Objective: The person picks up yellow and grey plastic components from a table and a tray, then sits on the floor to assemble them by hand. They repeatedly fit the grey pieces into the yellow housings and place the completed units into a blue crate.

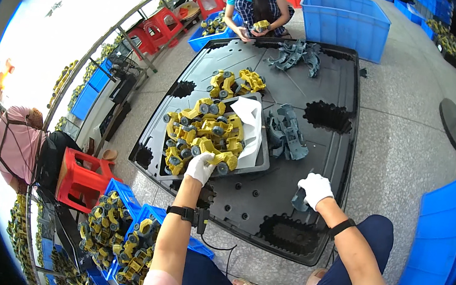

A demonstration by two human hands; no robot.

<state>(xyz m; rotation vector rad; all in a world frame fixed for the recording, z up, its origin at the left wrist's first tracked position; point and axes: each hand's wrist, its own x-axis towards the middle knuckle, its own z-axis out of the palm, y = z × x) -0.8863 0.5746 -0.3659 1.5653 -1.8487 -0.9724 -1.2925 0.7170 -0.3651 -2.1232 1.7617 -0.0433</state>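
Observation:
My left hand (199, 168), in a white glove, is closed on the edge of a yellow toy truck (217, 151) with grey wheels, at the near side of a grey tray (264, 156). Similar toy trucks (197, 124) lie heaped in that tray beside a white sheet (250, 124). My right hand (317, 188), gloved too, is closed around a blue-grey plastic part (300, 200) just above the black pallet (233, 198); the fingers hide much of it. More blue-grey moulded parts (289, 133) lie right of the tray.
Across the pallet a person (260, 8) holds a yellow toy truck, near further grey parts (295, 55). Blue bins (344, 24) stand behind and at the right. Bins of toy trucks (105, 221) and a red stool (82, 180) are at my left. The pallet has several jagged-edged openings (328, 116).

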